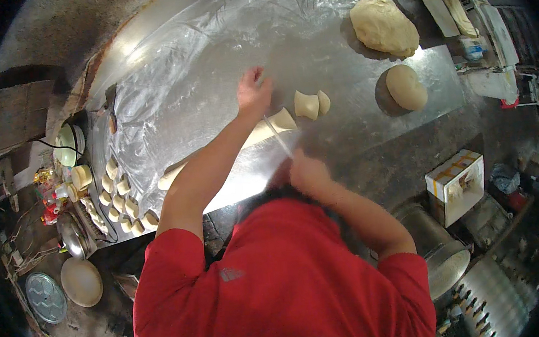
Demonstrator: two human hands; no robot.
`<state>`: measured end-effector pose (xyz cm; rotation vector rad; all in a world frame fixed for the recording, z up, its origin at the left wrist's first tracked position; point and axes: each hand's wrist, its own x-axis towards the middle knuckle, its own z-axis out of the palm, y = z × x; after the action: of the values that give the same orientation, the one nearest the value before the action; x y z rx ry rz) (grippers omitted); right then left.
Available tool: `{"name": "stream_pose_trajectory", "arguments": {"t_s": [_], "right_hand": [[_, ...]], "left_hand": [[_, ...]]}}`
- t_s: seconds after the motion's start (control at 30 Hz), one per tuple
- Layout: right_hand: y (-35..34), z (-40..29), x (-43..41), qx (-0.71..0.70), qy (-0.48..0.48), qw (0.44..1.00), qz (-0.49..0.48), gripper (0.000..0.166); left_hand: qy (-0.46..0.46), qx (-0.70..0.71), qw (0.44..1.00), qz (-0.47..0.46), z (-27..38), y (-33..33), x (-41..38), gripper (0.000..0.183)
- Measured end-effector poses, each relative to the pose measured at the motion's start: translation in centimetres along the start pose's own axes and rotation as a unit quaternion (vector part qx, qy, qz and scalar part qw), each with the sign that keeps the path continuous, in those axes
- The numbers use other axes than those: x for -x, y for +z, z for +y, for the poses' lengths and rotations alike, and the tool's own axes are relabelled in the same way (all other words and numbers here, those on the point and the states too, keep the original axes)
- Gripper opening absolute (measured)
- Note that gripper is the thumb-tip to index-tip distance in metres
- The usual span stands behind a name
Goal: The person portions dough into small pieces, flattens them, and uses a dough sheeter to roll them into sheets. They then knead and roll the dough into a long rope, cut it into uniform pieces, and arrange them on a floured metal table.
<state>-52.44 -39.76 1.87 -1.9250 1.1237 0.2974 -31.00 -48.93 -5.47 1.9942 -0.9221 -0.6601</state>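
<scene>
My right hand [310, 172], slightly blurred, grips a knife [277, 135] whose narrow blade lies across a long dough roll [283, 120] near its right end. My left arm hides the middle of the roll; its left end shows beyond the forearm. Just above the roll, my left hand [255, 91] hovers with loosely curled fingers, a gap beside the thumb and nothing visible in it. Right of the roll, a cut dough piece [306, 104] touches or nearly touches a smaller end piece [323, 102]. All this is on a floured metal worktop [206, 88].
Several small dough pieces [119, 203] sit at the worktop's left. A large dough mass [384, 26] and a rounder dough ball [406, 87] rest at the right. A scraper [112, 109] lies near the left edge. A foam box [456, 187] stands lower right, beside a large metal pot [432, 246].
</scene>
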Motion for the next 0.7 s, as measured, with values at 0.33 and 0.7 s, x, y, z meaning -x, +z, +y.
{"name": "stream_pose_trajectory", "arguments": {"t_s": [0.33,0.7], "right_hand": [[5.5,1.9,-6.9,0.034,-0.081,0.989,0.118,0.028],[7.2,-2.8,-1.3,0.023,-0.010,0.999,-0.032,0.037]], "left_hand": [[0.113,-0.205,0.970,0.066,-3.7,0.0,-4.1,0.032],[-0.107,-0.048,0.993,-0.025,-5.5,-5.2,2.3,0.032]]}}
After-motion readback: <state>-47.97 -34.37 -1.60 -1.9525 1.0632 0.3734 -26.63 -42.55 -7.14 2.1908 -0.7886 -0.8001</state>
